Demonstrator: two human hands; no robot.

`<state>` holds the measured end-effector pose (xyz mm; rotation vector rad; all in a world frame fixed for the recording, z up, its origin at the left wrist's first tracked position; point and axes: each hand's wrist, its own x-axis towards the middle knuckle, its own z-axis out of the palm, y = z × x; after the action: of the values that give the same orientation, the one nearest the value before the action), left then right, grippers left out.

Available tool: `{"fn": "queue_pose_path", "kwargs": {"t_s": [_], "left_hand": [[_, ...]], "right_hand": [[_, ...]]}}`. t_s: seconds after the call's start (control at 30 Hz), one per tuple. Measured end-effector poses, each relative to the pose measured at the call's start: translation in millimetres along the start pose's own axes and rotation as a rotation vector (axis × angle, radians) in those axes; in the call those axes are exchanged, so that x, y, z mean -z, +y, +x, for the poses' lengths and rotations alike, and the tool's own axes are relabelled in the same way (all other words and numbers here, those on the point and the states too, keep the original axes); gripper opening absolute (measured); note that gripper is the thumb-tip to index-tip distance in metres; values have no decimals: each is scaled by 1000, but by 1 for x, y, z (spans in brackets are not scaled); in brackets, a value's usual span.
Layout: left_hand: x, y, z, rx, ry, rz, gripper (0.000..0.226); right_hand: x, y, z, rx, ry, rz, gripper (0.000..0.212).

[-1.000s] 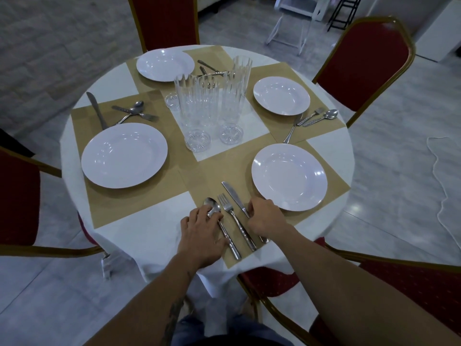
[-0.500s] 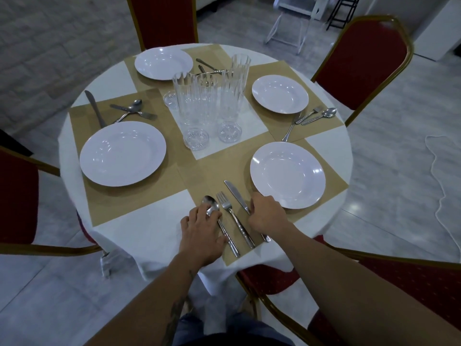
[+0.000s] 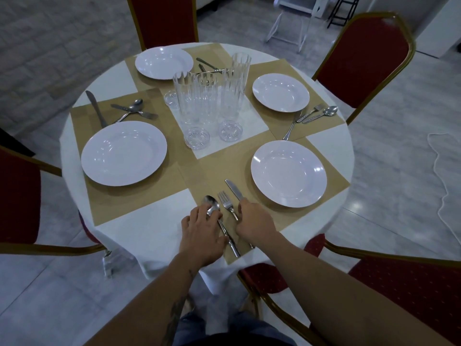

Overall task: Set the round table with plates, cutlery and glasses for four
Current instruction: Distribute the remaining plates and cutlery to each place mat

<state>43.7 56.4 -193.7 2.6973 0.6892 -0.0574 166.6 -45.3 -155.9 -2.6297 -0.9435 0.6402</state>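
Note:
The round table point(image 3: 139, 236) has a white cloth and tan placemats. White plates sit at the near right point(image 3: 288, 173), left point(image 3: 124, 153), far left point(image 3: 164, 62) and far right point(image 3: 280, 92). Several tall ribbed glasses point(image 3: 209, 96) stand clustered in the middle. On the near placemat a spoon point(image 3: 210, 202), fork point(image 3: 224, 199) and knife point(image 3: 233, 188) lie side by side, left of the near plate. My left hand point(image 3: 202, 233) has its fingertips and thumb on the spoon's neck. My right hand point(image 3: 254, 221) is curled over the knife's handle and hides the fork's lower handle.
Cutlery lies loosely crossed beside the left plate point(image 3: 132, 111), the far right plate point(image 3: 309, 116) and behind the glasses point(image 3: 207, 64). Red chairs with gold frames surround the table, one at my right point(image 3: 411, 290). A white cord point(image 3: 446, 176) trails on the floor.
My right hand has slid slightly left, now covering the fork's lower handle. My left hand stays on the spoon. The cutlery has hardly shifted.

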Motion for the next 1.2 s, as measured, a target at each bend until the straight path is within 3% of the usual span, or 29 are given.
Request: {"fn": "queue_pose_path", "kwargs": {"t_s": [0.13, 0.27, 0.4, 0.6, 1.0, 1.2], "left_hand": [[-2, 0, 2, -6, 3, -12, 60], [-4, 2, 2, 1, 34, -12, 58], [-3, 11, 9, -83, 130, 1, 39], [-13, 32, 27, -174, 65, 99, 22], [-21, 46, 38, -149, 57, 47, 22], [-18, 35, 28, -173, 161, -2, 33]], "right_hand": [[9, 18, 3, -71, 56, -27, 18], [5, 35, -3, -61, 22, -86, 22], [3, 39, 0, -82, 22, -47, 18], [5, 42, 5, -141, 41, 31, 15], [13, 66, 5, -206, 2, 205, 33], [10, 74, -2, -205, 9, 253, 26]]}}
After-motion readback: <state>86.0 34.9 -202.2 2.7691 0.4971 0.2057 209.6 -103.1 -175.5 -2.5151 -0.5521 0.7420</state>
